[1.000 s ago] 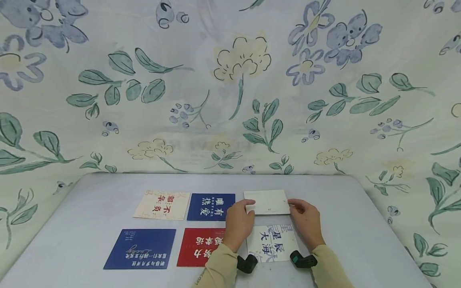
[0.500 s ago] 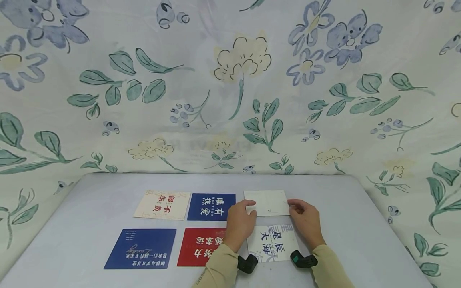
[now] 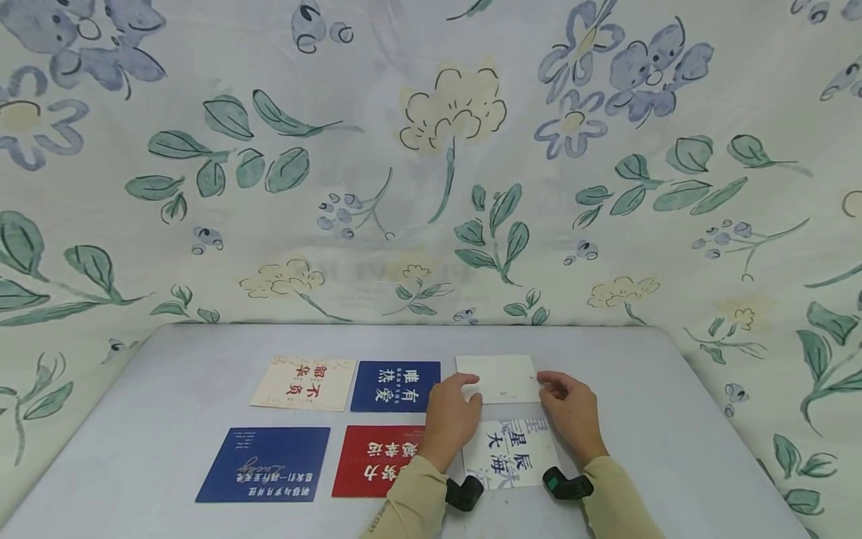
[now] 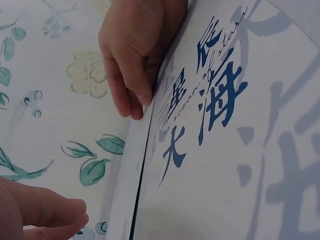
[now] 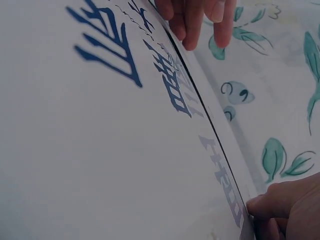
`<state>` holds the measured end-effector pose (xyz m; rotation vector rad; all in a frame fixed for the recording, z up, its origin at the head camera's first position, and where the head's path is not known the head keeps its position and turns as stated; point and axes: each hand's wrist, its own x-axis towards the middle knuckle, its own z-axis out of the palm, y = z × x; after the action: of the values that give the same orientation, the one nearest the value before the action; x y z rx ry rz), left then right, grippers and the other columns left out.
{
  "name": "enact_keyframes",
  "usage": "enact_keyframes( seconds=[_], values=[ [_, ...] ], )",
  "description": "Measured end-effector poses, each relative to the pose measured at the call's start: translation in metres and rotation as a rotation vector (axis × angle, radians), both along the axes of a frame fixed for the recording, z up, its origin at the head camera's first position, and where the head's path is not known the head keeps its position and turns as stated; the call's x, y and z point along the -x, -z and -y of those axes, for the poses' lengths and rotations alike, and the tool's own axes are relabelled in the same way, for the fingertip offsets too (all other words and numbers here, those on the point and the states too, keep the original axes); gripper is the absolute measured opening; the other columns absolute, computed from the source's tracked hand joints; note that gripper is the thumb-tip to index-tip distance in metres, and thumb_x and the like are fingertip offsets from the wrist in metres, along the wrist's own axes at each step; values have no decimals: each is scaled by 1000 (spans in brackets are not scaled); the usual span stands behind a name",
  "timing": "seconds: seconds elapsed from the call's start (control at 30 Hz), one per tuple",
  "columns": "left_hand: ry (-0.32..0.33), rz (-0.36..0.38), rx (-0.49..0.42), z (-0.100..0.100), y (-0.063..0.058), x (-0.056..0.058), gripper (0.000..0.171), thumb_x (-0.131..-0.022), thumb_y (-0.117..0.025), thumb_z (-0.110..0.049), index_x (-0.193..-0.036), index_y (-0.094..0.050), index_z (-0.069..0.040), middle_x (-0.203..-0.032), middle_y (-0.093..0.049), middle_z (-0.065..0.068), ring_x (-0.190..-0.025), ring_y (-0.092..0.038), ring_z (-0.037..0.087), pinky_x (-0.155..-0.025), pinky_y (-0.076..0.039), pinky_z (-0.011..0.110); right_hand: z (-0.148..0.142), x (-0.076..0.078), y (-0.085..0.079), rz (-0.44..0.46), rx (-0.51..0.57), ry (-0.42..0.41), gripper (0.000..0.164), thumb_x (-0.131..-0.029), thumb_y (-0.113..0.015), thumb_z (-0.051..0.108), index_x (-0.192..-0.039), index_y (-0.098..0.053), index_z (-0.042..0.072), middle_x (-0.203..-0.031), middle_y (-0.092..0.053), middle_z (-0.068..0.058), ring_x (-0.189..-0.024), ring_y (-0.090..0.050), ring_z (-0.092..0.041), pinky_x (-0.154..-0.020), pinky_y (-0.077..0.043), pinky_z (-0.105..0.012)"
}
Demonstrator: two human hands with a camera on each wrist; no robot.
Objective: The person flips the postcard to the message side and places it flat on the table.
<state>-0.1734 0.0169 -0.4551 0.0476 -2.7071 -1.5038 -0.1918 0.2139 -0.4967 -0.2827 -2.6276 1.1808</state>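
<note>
A white card point(image 3: 505, 374) with its nearly blank side up lies at the back right of the cards. At its left edge is my left hand point(image 3: 450, 423), index finger and thumb reaching over or beside that edge, with no clear grip. My right hand point(image 3: 572, 412) pinches the card's right edge with curled fingers. Nearer me, between the wrists, a white card with blue characters point(image 3: 515, 457) lies flat. In the left wrist view its printed face point(image 4: 215, 150) fills the right side; my right hand point(image 4: 137, 55) shows above. The right wrist view shows my left hand's fingers point(image 5: 187, 25) at top.
A cream card point(image 3: 303, 384) and a blue card point(image 3: 395, 387) lie in the back row. In front are a larger blue card point(image 3: 264, 464) and a red card point(image 3: 367, 460), partly hidden by my left arm. Floral cloth point(image 3: 377, 187) hangs behind the white table point(image 3: 121, 479).
My left hand has shifted very slightly right. The white card's near edge, which showed a thin dark line a second ago, now looks flatter. The other cards stay put.
</note>
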Motion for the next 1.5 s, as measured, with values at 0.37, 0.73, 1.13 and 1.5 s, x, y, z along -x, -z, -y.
enact_keyframes(
  seconds=[0.37, 0.73, 1.13, 1.5],
  values=[
    [28, -10, 0, 0, -2, -2, 29, -87, -62, -15, -115, -64, -10, -127, -56, 13, -123, -45, 34, -98, -39, 51, -2, -1, 0, -31, 46, -4, 24, -83, -61, 10, -107, -68, 14, -91, -65, -2, -79, -56, -16, -74, -47, -31],
    [97, -61, -6, 3, -14, -5, 30, -87, -61, -14, -117, -63, -9, -132, -50, 16, -127, -39, 35, -105, -27, 55, -5, 1, -3, -27, 198, 4, 20, -87, -60, 15, -105, -67, 17, -100, -65, 0, -86, -57, -14, -78, -47, -27],
    [157, -74, 17, 8, -35, -15, 33, -88, -61, -19, -120, -60, -10, -133, -49, 15, -127, -39, 34, -101, -34, 54, -8, -4, -4, -10, 232, -4, 24, -90, -60, 31, -110, -65, 17, -113, -63, 0, -101, -56, -15, -91, -45, -36],
    [162, -16, 83, 18, -41, -22, 40, -87, -62, -26, -124, -58, -10, -129, -53, 13, -122, -45, 34, -96, -40, 52, -4, -7, -19, 77, 229, -56, 28, -89, -60, 25, -115, -62, 15, -117, -61, -3, -104, -57, -19, -91, -46, -38]
  ],
)
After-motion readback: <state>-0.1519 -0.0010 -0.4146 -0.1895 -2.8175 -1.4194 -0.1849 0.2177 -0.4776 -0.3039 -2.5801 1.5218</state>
